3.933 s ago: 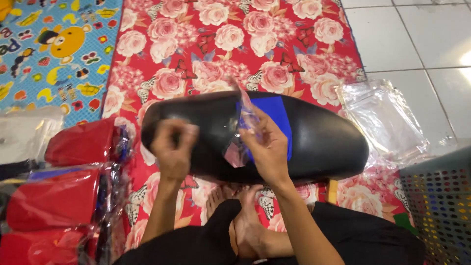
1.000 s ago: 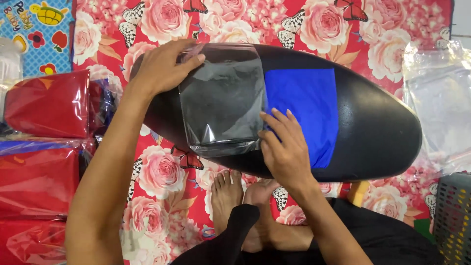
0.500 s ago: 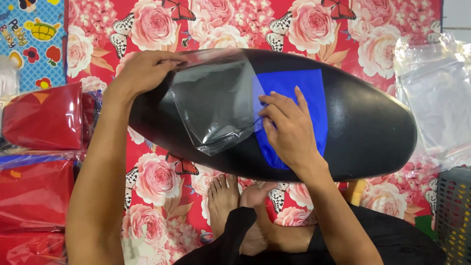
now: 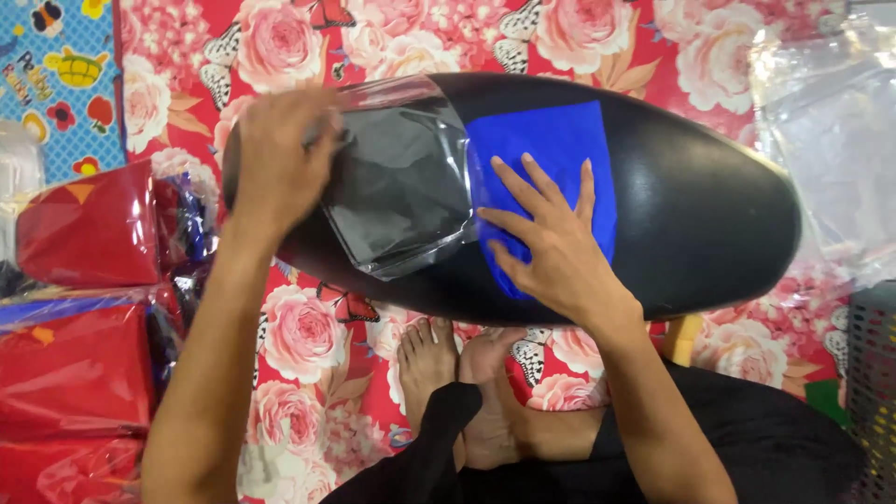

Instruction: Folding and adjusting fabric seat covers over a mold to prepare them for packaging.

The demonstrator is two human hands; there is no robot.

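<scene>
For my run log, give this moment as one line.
left hand: gripping clear plastic sheet | right hand: flat on blue panel | black seat: on floral mat

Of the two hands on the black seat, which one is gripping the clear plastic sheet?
The left hand, pinching the clear plastic sheet at its far-left edge. The right hand only lies flat on the blue panel.

The left hand (image 4: 280, 159) covers the far left end of the black seat (image 4: 700, 215), hiding its fingertips and grip on the clear plastic film (image 4: 401, 187). Red wrapped bundles (image 4: 79, 373) run off the left edge; a dark basket (image 4: 873, 392) is cut off at right.
</scene>
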